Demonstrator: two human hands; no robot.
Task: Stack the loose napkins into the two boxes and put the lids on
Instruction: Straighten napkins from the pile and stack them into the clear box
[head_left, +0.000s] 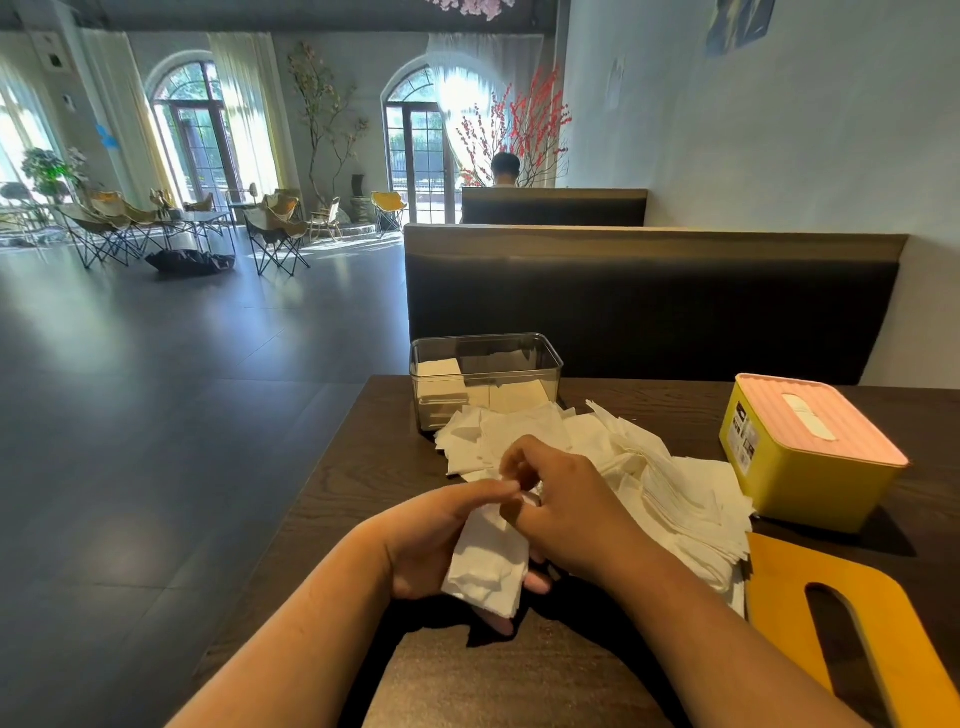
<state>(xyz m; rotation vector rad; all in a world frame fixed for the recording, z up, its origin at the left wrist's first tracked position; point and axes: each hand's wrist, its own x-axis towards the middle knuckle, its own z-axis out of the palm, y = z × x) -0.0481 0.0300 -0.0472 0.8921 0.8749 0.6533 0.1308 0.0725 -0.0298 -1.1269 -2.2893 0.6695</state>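
A small stack of white napkins (488, 564) lies in my left hand (431, 540), whose fingers and thumb curl round it above the near table. My right hand (566, 512) pinches the top of that stack with curled fingers. Behind both hands spreads a loose pile of napkins (649, 467). A clear box (485, 382) with no lid stands at the far left corner and holds some napkins. At the right stands a yellow box (800, 478) with a pink slotted lid (821, 418) on it. A yellow lid with a slot (841, 618) lies flat at the near right.
The dark wooden table (363, 467) ends at its left edge above an open tiled floor. A dark booth backrest (649, 306) faces me across the table. Someone sits in the booth beyond it (505, 169). A pale wall runs along the right.
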